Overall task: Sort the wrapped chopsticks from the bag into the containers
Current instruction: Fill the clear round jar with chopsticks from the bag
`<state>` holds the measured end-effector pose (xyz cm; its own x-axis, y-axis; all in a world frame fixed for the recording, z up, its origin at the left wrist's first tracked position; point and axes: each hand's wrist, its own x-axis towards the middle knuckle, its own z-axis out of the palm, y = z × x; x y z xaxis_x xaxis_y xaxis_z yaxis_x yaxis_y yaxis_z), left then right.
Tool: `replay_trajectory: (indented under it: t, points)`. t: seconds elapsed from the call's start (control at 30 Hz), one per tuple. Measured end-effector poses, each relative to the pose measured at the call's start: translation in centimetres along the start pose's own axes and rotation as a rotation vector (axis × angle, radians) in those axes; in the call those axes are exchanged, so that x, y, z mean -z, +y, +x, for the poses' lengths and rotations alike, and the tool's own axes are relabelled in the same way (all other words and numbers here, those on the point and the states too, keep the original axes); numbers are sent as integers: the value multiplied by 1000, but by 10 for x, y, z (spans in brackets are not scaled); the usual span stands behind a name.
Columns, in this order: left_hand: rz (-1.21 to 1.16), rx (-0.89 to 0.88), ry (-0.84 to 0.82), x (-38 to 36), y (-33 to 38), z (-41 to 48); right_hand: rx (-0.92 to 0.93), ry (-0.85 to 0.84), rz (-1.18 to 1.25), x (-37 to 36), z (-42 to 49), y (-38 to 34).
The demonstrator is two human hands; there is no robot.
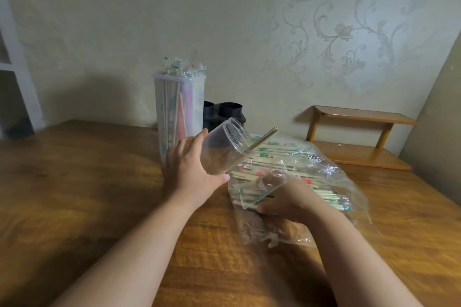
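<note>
Above the surface (74,182), your left hand (185,172) grips a tilted clear jar (224,147) holding one chopstick pair (262,141); your right hand (287,198), inside the bag (354,192), clasps a bunch of wrapped chopsticks (249,198).

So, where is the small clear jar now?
In the head view, near centre: the left hand holds the clear jar tilted above the table, between the tall container and the bag.
</note>
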<state>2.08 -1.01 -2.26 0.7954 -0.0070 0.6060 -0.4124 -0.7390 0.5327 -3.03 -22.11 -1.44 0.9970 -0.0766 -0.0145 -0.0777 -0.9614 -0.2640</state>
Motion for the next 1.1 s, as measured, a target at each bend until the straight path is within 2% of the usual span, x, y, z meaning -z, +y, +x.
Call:
replay_trajectory:
  t: [0.17, 0.47, 0.77, 1.1]
  points:
    - [-10, 6, 5, -2, -2, 0, 25, 73, -9, 8, -8, -8]
    - [-10, 10, -8, -4, -3, 0, -27, -17, -28, 1, -7, -12]
    - [-2, 4, -29, -3, -1, 0, 3, -12, -56, 1, -8, -15]
    - [-4, 8, -44, -1, 1, -1, 17, -99, -33, 2, -10, -18]
